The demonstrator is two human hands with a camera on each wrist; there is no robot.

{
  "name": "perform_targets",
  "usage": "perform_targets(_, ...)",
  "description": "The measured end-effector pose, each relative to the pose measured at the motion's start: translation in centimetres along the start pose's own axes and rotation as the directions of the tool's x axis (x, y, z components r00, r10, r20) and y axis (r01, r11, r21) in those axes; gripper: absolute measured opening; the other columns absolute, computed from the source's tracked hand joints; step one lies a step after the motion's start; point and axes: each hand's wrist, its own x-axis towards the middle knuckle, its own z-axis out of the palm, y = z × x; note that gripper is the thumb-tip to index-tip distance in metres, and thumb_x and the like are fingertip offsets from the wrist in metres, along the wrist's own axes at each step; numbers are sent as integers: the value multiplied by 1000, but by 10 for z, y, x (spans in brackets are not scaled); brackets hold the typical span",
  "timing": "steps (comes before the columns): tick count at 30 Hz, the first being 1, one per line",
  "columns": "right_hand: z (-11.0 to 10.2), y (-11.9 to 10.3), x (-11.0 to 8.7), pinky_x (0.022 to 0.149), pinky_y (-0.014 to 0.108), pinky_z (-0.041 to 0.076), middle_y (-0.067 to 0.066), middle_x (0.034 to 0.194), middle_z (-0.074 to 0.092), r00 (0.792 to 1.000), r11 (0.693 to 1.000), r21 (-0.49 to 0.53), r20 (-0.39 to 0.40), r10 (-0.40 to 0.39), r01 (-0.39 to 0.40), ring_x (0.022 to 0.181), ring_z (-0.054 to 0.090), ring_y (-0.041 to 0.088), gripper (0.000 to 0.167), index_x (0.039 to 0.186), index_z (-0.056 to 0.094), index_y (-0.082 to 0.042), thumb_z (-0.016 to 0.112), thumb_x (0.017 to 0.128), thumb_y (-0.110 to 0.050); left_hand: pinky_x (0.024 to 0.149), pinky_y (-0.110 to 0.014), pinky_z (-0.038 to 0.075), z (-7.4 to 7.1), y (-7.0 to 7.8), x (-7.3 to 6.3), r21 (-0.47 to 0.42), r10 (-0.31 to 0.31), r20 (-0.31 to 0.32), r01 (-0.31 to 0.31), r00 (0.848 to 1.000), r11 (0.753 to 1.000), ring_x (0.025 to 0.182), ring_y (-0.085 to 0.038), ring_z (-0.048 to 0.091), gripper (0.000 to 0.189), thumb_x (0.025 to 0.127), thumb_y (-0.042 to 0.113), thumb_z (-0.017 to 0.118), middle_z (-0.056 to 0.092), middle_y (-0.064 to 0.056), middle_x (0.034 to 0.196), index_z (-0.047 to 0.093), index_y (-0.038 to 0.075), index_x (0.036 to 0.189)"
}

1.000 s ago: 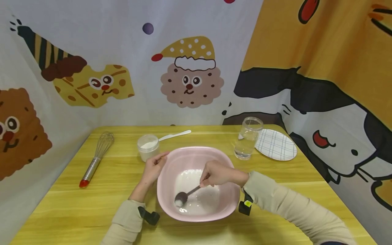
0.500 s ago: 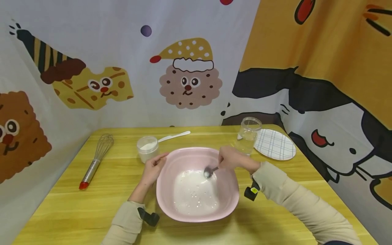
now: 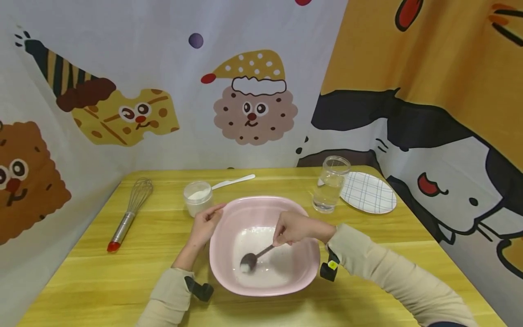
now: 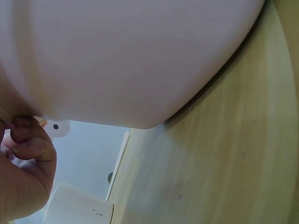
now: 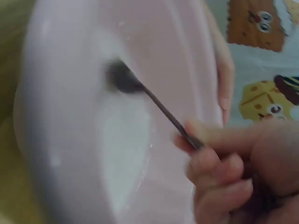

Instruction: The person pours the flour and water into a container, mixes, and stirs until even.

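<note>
Pink bowl (image 3: 261, 211) on the table (image 3: 81, 281); thin, whitish liquid (image 3: 271, 274) across its floor. Dark spoon (image 3: 250, 261) at the near left inside, shifted from the far right half a second ago. Right hand (image 3: 293, 227) pinches its handle; left hand (image 3: 204, 225) grips the rim. Beyond: powder jar (image 3: 198, 200), its marks too small to read.

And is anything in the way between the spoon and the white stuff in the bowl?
Nothing visible. The right hand holds the spoon, its round end in or just above the white liquid in the pink bowl. The powder jar stands outside.
</note>
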Motion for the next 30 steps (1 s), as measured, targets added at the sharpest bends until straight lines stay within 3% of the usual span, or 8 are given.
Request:
perform_targets(5, -5, 1, 5, 46, 16, 42, 4, 61, 66, 960, 956, -288, -280, -34, -50, 47, 50, 5, 5, 71, 72, -5, 67, 72, -6, 53, -20, 46, 2, 0, 0, -18, 9, 12, -9, 1000, 1000, 57, -8, 51, 28, 88, 13, 52, 52, 2, 64, 59, 4, 114)
perform_targets(9, -23, 2, -4, 42, 15, 33, -3, 51, 55, 950, 894, -412, -308, 45, -176, 47, 40, 6, 12, 56, 65, -7, 63, 67, -3, 52, -20, 45, 2, 0, 1, -12, 17, 14, -17, 1000, 1000, 56, -7, 50, 28, 88, 12, 51, 51, 2, 63, 59, 4, 113)
perform_targets(12, -36, -2, -15, 39, 15, 24, -7, 46, 39, 966, 880, -433, -242, 96, -196, 44, 31, 7, 18, 48, 54, -9, 60, 62, 1, 52, -19, 44, 2, 0, 1, -11, 23, 10, -23, 1000, 1000, 56, -6, 48, 28, 88, 12, 52, 49, 2, 63, 60, 3, 113)
perform_targets(17, -46, -13, -26, 38, 13, 26, -7, 42, 43, 999, 917, -398, 6, 43, -37, 38, 34, 3, 14, 51, 63, -6, 61, 62, 3, 52, -19, 44, 1, 0, 2, -20, 19, 13, -19, 1000, 1000, 56, -7, 49, 28, 88, 12, 51, 50, 2, 64, 59, 3, 113)
perform_targets(20, -39, -14, -23, 40, 13, 30, -4, 45, 49, 981, 967, -254, 194, 15, 36, 39, 38, 1, 9, 62, 69, -2, 64, 69, 1, 53, -20, 45, 0, 0, 1, -23, 12, 15, -11, 1000, 1000, 56, -7, 50, 28, 88, 12, 51, 51, 2, 64, 59, 4, 114)
perform_targets(23, -22, -10, -14, 40, 13, 32, 5, 48, 55, 969, 996, -79, 246, -29, 50, 39, 40, 2, 6, 72, 71, 0, 66, 74, -2, 52, -20, 45, -1, 2, 0, -24, 5, 12, -4, 1000, 1000, 56, -7, 50, 28, 88, 12, 51, 50, 2, 63, 59, 4, 114)
perform_targets(27, 5, -4, 1, 38, 12, 33, 12, 55, 62, 994, 994, -40, 49, -96, 98, 38, 42, 1, 7, 77, 72, -2, 65, 76, -5, 53, -19, 45, -1, 2, -1, -33, 10, 15, -10, 1000, 999, 56, -7, 50, 28, 88, 11, 51, 51, 1, 63, 59, 3, 114)
perform_targets(30, 15, -5, 9, 41, 13, 36, 9, 58, 64, 973, 970, -200, -153, -170, 138, 42, 44, 0, 9, 73, 72, -4, 64, 76, -6, 53, -19, 45, -1, -1, 0, -28, 16, 16, -16, 1000, 999, 57, -7, 50, 28, 88, 12, 52, 51, 1, 64, 59, 4, 114)
